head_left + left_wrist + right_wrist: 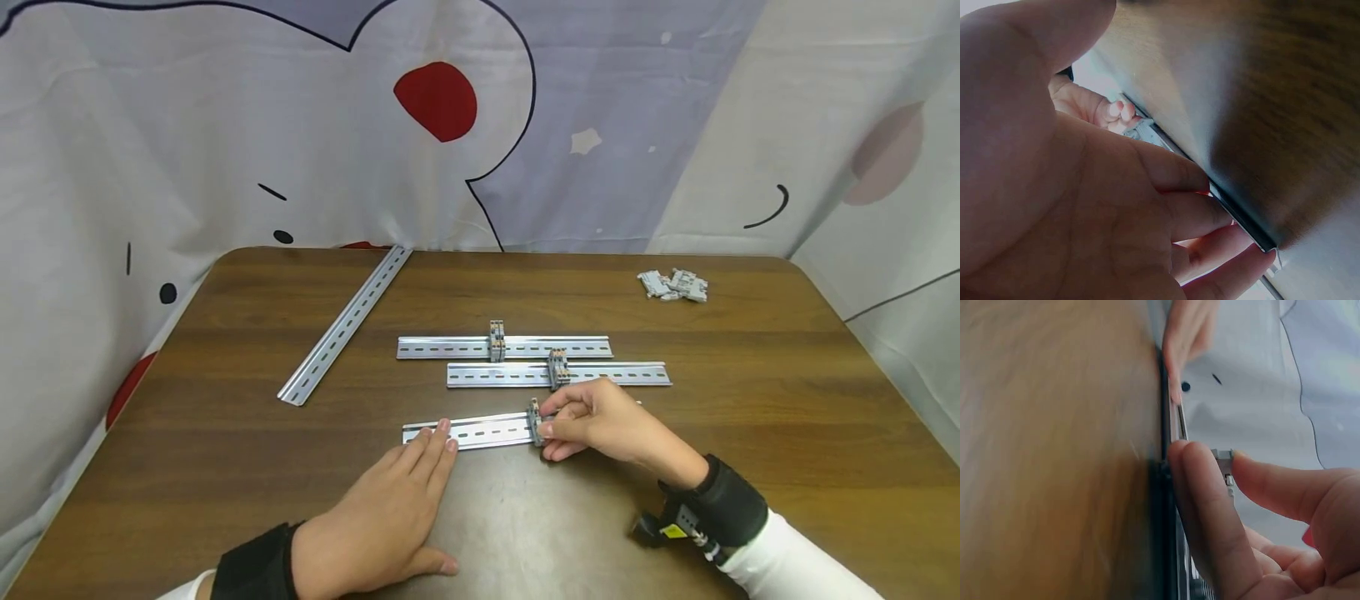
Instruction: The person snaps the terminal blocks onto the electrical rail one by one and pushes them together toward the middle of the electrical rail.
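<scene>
Nearest the person, a slotted metal DIN rail (491, 432) lies on the table, slightly tilted. A grey terminal block (535, 421) stands upright on it, toward its right part. My right hand (603, 423) pinches that block between thumb and fingers, and hides the rail's right end. In the right wrist view the block (1225, 461) shows between thumb and fingertips. My left hand (378, 521) lies with straight fingers, its fingertips resting on the rail's left part. In the left wrist view those fingers (1200, 215) reach across the rail's edge (1241, 219).
Behind, two more rails lie crosswise, a back rail (442, 348) and a middle rail (495, 375), each bearing upright terminal blocks (558, 369). A longer bare rail (345, 327) lies diagonally at left. Several loose terminal blocks (686, 285) lie at the back right of the wooden table (750, 350).
</scene>
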The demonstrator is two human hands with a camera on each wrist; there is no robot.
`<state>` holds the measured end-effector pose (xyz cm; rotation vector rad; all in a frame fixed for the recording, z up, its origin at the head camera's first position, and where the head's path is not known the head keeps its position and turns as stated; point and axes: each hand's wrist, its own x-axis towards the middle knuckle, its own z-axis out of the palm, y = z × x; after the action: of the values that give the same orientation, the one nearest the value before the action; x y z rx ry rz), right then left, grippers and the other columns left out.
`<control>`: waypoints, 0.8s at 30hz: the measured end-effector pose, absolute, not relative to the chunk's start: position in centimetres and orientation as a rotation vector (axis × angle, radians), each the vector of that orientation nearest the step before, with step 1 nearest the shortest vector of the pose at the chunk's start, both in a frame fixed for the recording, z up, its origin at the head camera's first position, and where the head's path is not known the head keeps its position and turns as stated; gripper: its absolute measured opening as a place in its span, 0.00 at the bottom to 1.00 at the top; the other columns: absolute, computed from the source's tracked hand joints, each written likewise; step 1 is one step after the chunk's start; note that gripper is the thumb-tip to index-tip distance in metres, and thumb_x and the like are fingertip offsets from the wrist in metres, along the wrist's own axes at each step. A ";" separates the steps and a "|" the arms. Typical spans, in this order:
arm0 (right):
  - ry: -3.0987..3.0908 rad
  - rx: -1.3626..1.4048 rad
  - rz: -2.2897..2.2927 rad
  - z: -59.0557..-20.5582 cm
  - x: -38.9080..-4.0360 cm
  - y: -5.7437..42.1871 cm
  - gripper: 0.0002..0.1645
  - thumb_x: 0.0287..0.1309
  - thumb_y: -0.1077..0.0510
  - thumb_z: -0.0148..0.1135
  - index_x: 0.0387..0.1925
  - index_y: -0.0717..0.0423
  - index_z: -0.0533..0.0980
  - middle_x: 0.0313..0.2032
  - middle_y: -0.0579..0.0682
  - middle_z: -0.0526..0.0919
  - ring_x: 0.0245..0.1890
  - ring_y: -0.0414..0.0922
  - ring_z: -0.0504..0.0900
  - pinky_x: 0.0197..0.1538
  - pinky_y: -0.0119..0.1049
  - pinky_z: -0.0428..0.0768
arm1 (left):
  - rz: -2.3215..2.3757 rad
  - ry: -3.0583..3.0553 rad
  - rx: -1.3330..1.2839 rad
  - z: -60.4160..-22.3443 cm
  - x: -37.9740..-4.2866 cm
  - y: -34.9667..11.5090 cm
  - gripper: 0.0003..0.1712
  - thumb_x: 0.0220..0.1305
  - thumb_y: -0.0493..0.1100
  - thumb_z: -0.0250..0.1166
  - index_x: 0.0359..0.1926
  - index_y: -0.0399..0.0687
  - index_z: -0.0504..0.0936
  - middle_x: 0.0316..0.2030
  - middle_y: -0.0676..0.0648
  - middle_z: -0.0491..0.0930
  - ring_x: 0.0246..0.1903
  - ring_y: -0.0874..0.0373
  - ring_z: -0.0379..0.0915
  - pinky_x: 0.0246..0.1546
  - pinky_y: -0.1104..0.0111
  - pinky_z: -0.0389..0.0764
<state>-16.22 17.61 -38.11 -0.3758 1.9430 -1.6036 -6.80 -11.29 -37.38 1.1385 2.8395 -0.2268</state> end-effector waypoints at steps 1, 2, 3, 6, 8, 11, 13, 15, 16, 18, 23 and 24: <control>1.944 -0.380 -1.605 -38.1 -16.2 17.3 0.21 0.60 0.65 0.64 0.50 0.76 0.72 0.34 0.66 0.84 0.34 0.56 0.87 0.40 0.47 0.84 | -0.219 2.841 1.134 -37.4 -6.8 -11.3 0.64 0.54 0.81 0.49 0.70 0.30 0.60 0.72 0.29 0.52 0.70 0.39 0.53 0.64 0.54 0.65; 1.944 -0.384 -1.610 -38.1 -16.2 17.0 0.21 0.60 0.65 0.64 0.50 0.76 0.71 0.34 0.66 0.84 0.33 0.56 0.87 0.39 0.47 0.84 | -0.207 2.841 1.129 -37.4 -6.8 -11.3 0.64 0.54 0.81 0.49 0.70 0.30 0.60 0.72 0.29 0.52 0.70 0.39 0.53 0.64 0.54 0.66; 1.947 -0.391 -1.611 -38.0 -16.1 16.8 0.21 0.60 0.65 0.64 0.50 0.76 0.71 0.33 0.66 0.84 0.33 0.57 0.87 0.39 0.47 0.84 | -0.197 2.842 1.126 -37.3 -6.8 -11.4 0.64 0.54 0.81 0.50 0.70 0.30 0.60 0.72 0.29 0.52 0.70 0.39 0.53 0.64 0.53 0.66; 1.973 -0.407 -1.595 -37.9 -15.9 16.5 0.19 0.60 0.66 0.63 0.49 0.76 0.71 0.33 0.66 0.84 0.33 0.57 0.87 0.38 0.47 0.84 | -0.196 2.843 1.129 -37.3 -6.8 -11.4 0.64 0.54 0.81 0.50 0.70 0.30 0.60 0.72 0.29 0.52 0.70 0.39 0.53 0.64 0.53 0.66; 1.993 -0.422 -1.564 -37.9 -15.8 16.5 0.18 0.61 0.65 0.62 0.47 0.76 0.72 0.33 0.66 0.84 0.33 0.57 0.87 0.38 0.47 0.84 | -0.197 2.843 1.130 -37.3 -6.8 -11.4 0.64 0.54 0.81 0.49 0.70 0.30 0.60 0.72 0.29 0.52 0.70 0.39 0.53 0.64 0.54 0.66; 2.009 -0.436 -1.506 -37.7 -15.8 16.8 0.16 0.63 0.63 0.61 0.46 0.73 0.74 0.34 0.65 0.84 0.34 0.56 0.87 0.39 0.46 0.85 | -0.202 2.840 1.131 -37.3 -6.8 -11.4 0.63 0.54 0.81 0.49 0.71 0.31 0.60 0.72 0.29 0.53 0.70 0.39 0.54 0.64 0.54 0.66; 2.026 -0.450 -1.462 -37.5 -15.9 17.1 0.15 0.64 0.61 0.61 0.44 0.71 0.75 0.34 0.64 0.84 0.35 0.56 0.86 0.39 0.45 0.85 | -0.208 2.843 1.133 -37.3 -6.7 -11.3 0.63 0.54 0.81 0.49 0.70 0.31 0.61 0.72 0.30 0.53 0.70 0.39 0.54 0.65 0.53 0.66; 2.042 -0.466 -1.438 -37.2 -16.1 17.4 0.14 0.65 0.60 0.60 0.44 0.71 0.76 0.35 0.64 0.84 0.35 0.56 0.86 0.39 0.45 0.85 | -0.215 2.840 1.133 -37.3 -6.8 -11.3 0.63 0.55 0.81 0.49 0.71 0.31 0.60 0.72 0.30 0.53 0.70 0.40 0.54 0.65 0.53 0.64; 2.058 -0.476 -1.428 -36.9 -16.2 17.5 0.15 0.65 0.60 0.60 0.44 0.71 0.77 0.35 0.64 0.84 0.35 0.56 0.86 0.39 0.45 0.85 | -0.218 2.836 1.131 -37.3 -6.8 -11.3 0.63 0.55 0.81 0.48 0.71 0.31 0.60 0.72 0.30 0.53 0.71 0.40 0.53 0.66 0.53 0.64; 2.102 -0.486 -1.417 -36.4 -16.5 18.0 0.15 0.65 0.59 0.60 0.43 0.71 0.77 0.35 0.64 0.84 0.36 0.57 0.86 0.39 0.45 0.85 | -0.228 2.829 1.129 -37.3 -6.8 -11.4 0.63 0.55 0.81 0.47 0.71 0.32 0.59 0.72 0.30 0.52 0.71 0.41 0.52 0.67 0.54 0.62; 2.231 -0.445 -1.450 -34.6 -18.5 20.1 0.16 0.66 0.60 0.59 0.45 0.73 0.76 0.38 0.67 0.84 0.38 0.60 0.86 0.41 0.48 0.84 | -0.222 2.810 1.124 -37.3 -6.8 -11.4 0.64 0.55 0.82 0.46 0.72 0.32 0.58 0.73 0.31 0.51 0.72 0.41 0.51 0.67 0.53 0.62; 2.266 -0.430 -1.462 -34.2 -19.0 20.6 0.17 0.66 0.60 0.59 0.46 0.73 0.76 0.38 0.67 0.84 0.38 0.60 0.86 0.42 0.48 0.84 | -0.220 2.810 1.124 -37.3 -6.8 -11.3 0.64 0.55 0.82 0.47 0.72 0.32 0.58 0.73 0.31 0.51 0.71 0.41 0.52 0.67 0.53 0.63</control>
<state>-18.99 20.61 -34.24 -0.4297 2.2660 -1.4625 -6.79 -11.35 -37.33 1.1243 2.8098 -0.2200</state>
